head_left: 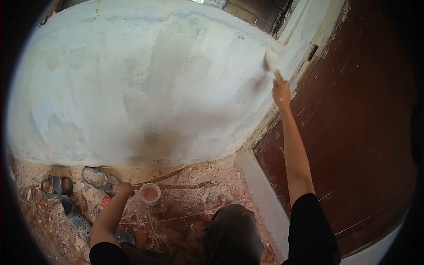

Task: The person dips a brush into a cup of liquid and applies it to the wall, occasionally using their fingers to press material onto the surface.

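Observation:
High on the right, my right hand (282, 93) is closed round the handle of a paint brush (271, 61). The brush's pale, wide head is against the white wall (190, 88) near its right edge, and its outline is slightly blurred. Lower left, my left hand (123, 190) is closed above the floor; whatever it may hold is hidden. Just right of that hand stands a small white tub (150, 193) with pinkish contents. Left of it, partly behind my forearm, is a whitish container with a red label (105, 201).
Grey clogs (76, 215), a dark sandal (56, 187) and a flip-flop (98, 177) lie at the lower left. The floor (185, 216) is spattered and flaking. A dark red door (353, 132) borders the right, with a pale sill (267, 190) beneath. A window (256, 13) is above.

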Demonstrator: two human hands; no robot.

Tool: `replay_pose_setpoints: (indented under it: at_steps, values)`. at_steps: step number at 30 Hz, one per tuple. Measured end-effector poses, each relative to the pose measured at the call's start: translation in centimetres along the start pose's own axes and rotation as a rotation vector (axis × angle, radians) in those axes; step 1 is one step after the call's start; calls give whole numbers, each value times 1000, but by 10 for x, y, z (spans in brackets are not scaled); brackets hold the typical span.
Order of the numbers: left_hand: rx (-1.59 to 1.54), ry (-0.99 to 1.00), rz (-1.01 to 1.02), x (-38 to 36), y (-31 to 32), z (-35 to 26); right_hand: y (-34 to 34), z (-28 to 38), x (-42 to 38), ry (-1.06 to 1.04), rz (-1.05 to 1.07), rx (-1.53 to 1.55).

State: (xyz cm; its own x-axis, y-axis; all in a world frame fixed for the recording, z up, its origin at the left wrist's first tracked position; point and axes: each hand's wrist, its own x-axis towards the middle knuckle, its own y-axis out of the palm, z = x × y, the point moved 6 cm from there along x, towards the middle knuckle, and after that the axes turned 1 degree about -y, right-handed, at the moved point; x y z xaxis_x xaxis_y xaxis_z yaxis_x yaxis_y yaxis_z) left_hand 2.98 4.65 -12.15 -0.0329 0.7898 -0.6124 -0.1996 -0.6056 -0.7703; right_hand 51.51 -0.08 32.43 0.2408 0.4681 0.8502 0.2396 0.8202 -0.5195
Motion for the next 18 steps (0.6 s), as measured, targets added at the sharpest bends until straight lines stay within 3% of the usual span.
replay_pose_setpoints:
  at_steps: [4,6,7,8,11,15,18]
  values:
    - [-45,17,-12,-9,-5,2,4,-8,-30,-157,81,90]
    - [-29,25,-10,-7,-4,1,-22,-15,-32,-32,10,128]
    - [-8,20,-4,-6,-2,2,-33,-11,-27,-145,-149,125]
    - [16,15,4,-7,0,3,-38,-7,-20,-141,-145,122]
    - [16,26,7,-15,-3,2,-37,-10,7,69,-58,22]
    - [-9,17,7,-11,-2,1,15,-25,-3,-9,136,76]
    - [39,115,-70,-36,-23,-4,2,-19,-28,-58,227,96]
